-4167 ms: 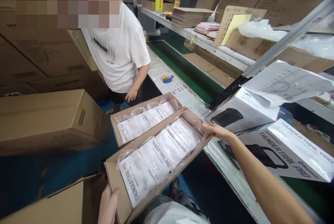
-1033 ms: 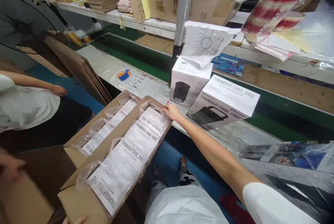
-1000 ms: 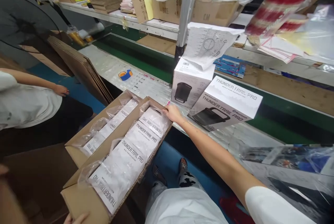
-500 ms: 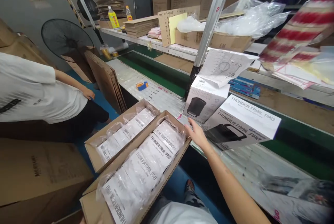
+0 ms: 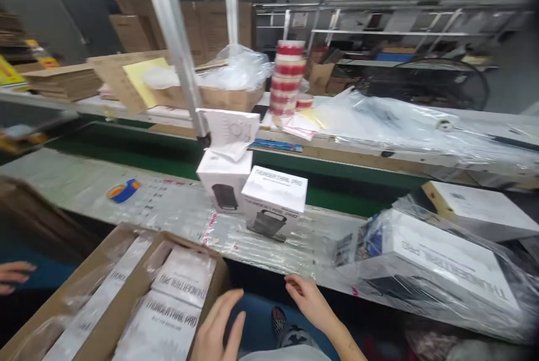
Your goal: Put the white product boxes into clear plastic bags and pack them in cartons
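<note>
My left hand rests with fingers stretched out on the right side of a brown carton. The carton holds several white product boxes in clear plastic bags. My right hand hovers apart from the carton, just below the table's front edge, fingers loosely spread and holding nothing. Two white speaker boxes stand on the plastic-covered table beyond my hands.
A blue and orange tape roll lies at the table's left. Bagged white boxes sit at the right. Behind are a green conveyor belt, a metal post, stacked red-and-white tape rolls and a fan. Another person's hand shows at far left.
My view has swung right and up. My right hand has let go of the carton's far end and drawn back toward me. My left hand now lies on the carton's right side.
</note>
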`<act>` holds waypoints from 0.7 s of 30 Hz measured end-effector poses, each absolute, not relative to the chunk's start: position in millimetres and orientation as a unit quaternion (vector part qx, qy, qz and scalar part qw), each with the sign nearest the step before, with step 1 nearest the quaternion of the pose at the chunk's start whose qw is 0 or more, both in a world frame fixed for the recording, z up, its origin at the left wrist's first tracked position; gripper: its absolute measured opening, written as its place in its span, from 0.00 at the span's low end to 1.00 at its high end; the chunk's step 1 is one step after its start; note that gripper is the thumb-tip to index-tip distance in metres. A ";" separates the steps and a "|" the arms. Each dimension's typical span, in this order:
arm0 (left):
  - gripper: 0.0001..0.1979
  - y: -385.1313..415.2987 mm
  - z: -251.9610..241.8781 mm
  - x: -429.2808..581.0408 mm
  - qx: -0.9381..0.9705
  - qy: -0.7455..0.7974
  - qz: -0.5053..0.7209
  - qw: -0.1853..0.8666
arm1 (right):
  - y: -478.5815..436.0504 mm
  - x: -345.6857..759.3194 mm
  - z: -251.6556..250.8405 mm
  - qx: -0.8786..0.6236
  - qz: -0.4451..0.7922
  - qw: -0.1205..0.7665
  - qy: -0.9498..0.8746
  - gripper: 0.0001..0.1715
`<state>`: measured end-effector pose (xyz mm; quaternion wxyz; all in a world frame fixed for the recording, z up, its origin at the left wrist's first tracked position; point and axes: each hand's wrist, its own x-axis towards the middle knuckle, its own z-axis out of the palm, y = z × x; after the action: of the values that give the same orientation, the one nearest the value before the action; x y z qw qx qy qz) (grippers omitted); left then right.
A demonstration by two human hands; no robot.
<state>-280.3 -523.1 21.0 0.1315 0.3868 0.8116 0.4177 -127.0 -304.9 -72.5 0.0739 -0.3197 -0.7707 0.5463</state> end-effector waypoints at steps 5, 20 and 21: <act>0.29 -396.4 71.1 -372.6 0.248 0.818 0.511 0.088 | -265.1 -111.1 1.8 -0.322 0.489 0.252 -0.770 0.20; 0.35 -179.6 76.5 -211.5 0.564 0.603 0.404 0.394 | -156.6 60.7 94.1 -0.714 -0.109 0.434 -0.539 0.34; 0.44 -163.5 68.2 -191.8 0.584 0.570 0.385 0.431 | -151.1 68.7 84.6 -0.757 -0.092 0.416 -0.496 0.44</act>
<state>-191.8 -163.5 68.2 0.4314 0.5839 0.5698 0.3851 68.7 -151.1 84.6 0.4158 -0.7565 -0.4962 -0.0922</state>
